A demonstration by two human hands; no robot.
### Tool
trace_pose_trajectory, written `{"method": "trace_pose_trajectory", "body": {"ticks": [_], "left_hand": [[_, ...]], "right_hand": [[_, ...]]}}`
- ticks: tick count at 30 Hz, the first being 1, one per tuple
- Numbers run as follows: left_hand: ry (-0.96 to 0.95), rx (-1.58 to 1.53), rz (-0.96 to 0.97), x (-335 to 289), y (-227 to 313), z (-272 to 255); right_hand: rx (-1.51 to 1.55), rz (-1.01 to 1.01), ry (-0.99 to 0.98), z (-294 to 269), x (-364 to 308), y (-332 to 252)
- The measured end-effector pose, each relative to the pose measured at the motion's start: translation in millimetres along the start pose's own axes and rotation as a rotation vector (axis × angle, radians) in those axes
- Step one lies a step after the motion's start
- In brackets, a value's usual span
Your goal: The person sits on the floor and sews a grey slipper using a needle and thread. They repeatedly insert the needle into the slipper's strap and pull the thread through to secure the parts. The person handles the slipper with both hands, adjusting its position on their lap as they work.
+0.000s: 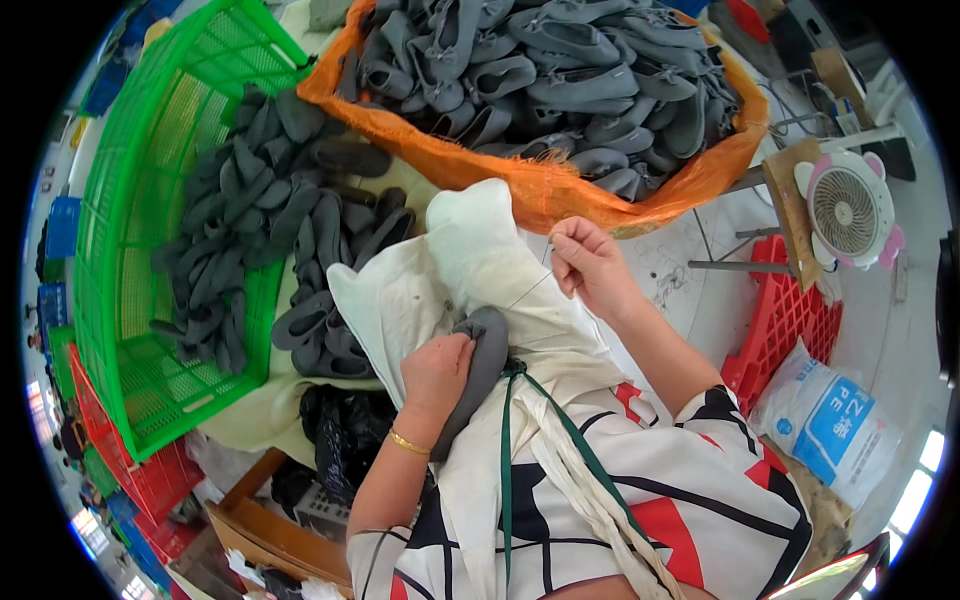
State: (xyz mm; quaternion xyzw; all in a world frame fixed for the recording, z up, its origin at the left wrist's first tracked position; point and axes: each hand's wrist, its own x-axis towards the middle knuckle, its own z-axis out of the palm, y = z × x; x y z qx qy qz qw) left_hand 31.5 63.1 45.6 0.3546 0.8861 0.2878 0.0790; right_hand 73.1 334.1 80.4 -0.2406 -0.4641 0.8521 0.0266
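Note:
A grey shoe lies tilted over my lap, and my left hand is closed round its side. Up and to the right, my right hand is raised with the fingertips pinched together. From that pinch a thin dark thread runs down toward the shoe. Whether a needle sits in the fingertips is too small to tell. Under the work a white apron covers my knees, tied with a dark green ribbon.
Ahead, an orange sack brims with grey shoes. More grey shoes are heaped at the left, beside and inside a tipped green crate. To the right are a fan, a red crate and a printed plastic bag.

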Motion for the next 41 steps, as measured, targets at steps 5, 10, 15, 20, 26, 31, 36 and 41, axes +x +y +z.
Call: {"method": "trace_pose_trajectory", "body": {"ticks": [5, 10, 15, 20, 26, 31, 36, 41], "left_hand": [[-0.010, -0.011, 0.077, 13.0, 14.5, -7.8], [-0.013, 0.021, 0.117, 10.3, 10.1, -7.5], [-0.004, -0.175, -0.027, 7.3, -2.7, 4.2], [-0.082, -0.547, -0.368, -4.3, -22.2, 15.9], [-0.062, -0.944, -0.607, -10.9, -40.2, 31.6], [-0.073, -1.098, -0.687, -7.3, -36.0, 28.8], [-0.076, -1.190, -0.719, -11.7, -36.2, 28.7], [-0.081, -1.201, -0.746, -14.1, -33.8, 27.8]], "right_hand": [[-0.102, -0.021, -0.058, 10.9, 8.4, -17.1], [0.003, -0.289, 0.116, 17.8, 18.3, -60.9], [-0.167, -0.500, 0.058, 6.7, 23.8, -63.9], [-1.157, -0.452, -0.190, 1.1, 15.0, 3.9], [-1.589, -0.054, -0.534, 35.3, -18.6, 34.1], [-1.662, 0.290, -0.724, 35.9, -20.9, 65.6], [-1.550, 0.253, -0.755, 15.4, -34.3, 61.1], [-1.375, 0.221, -0.527, -0.8, -35.4, 22.7]]}}
